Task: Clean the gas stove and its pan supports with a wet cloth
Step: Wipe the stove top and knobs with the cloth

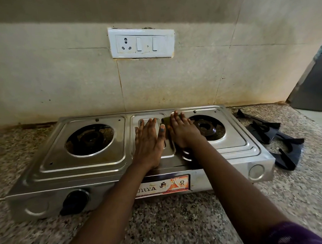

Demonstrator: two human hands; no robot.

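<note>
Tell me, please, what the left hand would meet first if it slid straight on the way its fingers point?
The left hand lies flat on the stove, fingers pointing toward the wall. Going straight on, it would probably cross the stove's back rim, then meet the wall below the switch plate; nothing else shows between.

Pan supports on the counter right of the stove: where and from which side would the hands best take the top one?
Probably by an upturned prong of the upper pan support, from above and the stove side with the right hand. The two black pan supports lie overlapped on the counter, so their flat rims look harder to get under.
</note>
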